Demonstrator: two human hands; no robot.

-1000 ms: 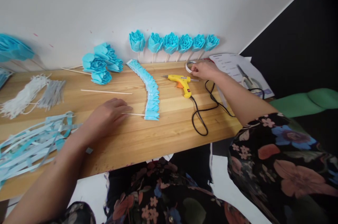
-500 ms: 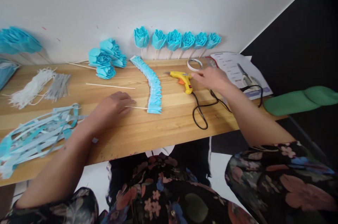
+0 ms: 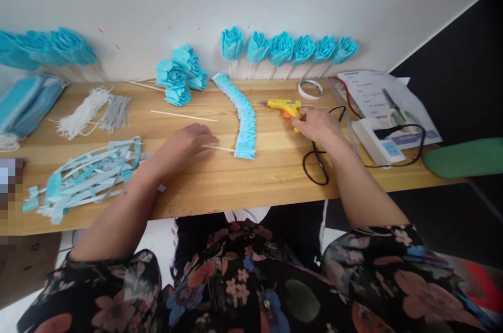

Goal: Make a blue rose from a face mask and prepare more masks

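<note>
My left hand (image 3: 190, 145) rests on the table with its fingers closed on the near end of a thin wooden stick (image 3: 220, 148). The stick's other end meets the lower end of a curved, pleated blue strip (image 3: 244, 121), which lies flat. My right hand (image 3: 317, 124) is wrapped around the handle of a yellow glue gun (image 3: 281, 105), whose nozzle points left toward the strip. Part of the handle is hidden by my fingers. The gun's black cord (image 3: 314, 165) loops on the wood below. A second stick (image 3: 184, 115) lies beyond my left hand.
Blue flowers (image 3: 281, 49) on sticks lean against the wall; others (image 3: 176, 76) lie left of the strip. A tape roll (image 3: 310, 89), power strip (image 3: 378, 142) and scissors (image 3: 396, 110) on paper are at right. Cut strips (image 3: 90, 181) and white ties (image 3: 84, 113) lie left.
My right hand has closed around the glue gun's handle, where before it was only at the gun's back end. The view has shifted left; my left hand stays at the stick.
</note>
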